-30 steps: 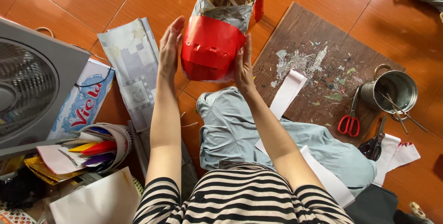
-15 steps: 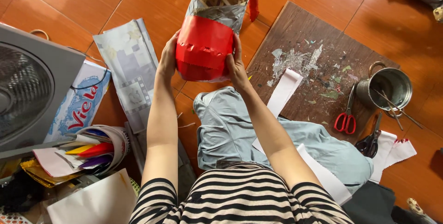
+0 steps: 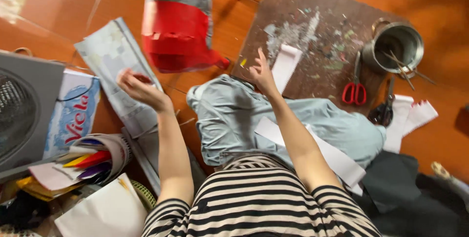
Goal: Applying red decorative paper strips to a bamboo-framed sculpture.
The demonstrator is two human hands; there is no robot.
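The woven bamboo frame [image 3: 178, 20] stands on the orange floor [image 3: 63, 2] just beyond both hands, and neither hand has a grip on it. Its lower part already wears a band of red paper [image 3: 177, 39], with grey paper above that; the red edge looks ragged on the side toward the right hand, so I judge the covering to be partly done and not yet smoothed.

The left hand [image 3: 139, 86] hovers a little short of the frame, over a folded newspaper [image 3: 115, 66], its fingers curled loosely around a small reddish bit; I cannot tell what that is. The right hand [image 3: 261, 73] is open, fingers spread, holding nothing, at the edge of a paint-flecked board [image 3: 317, 32].

Past that hand lie a white paper strip [image 3: 286, 66], red-handled scissors [image 3: 355, 88] and a metal pot [image 3: 396, 46] with sticks, all untouched.
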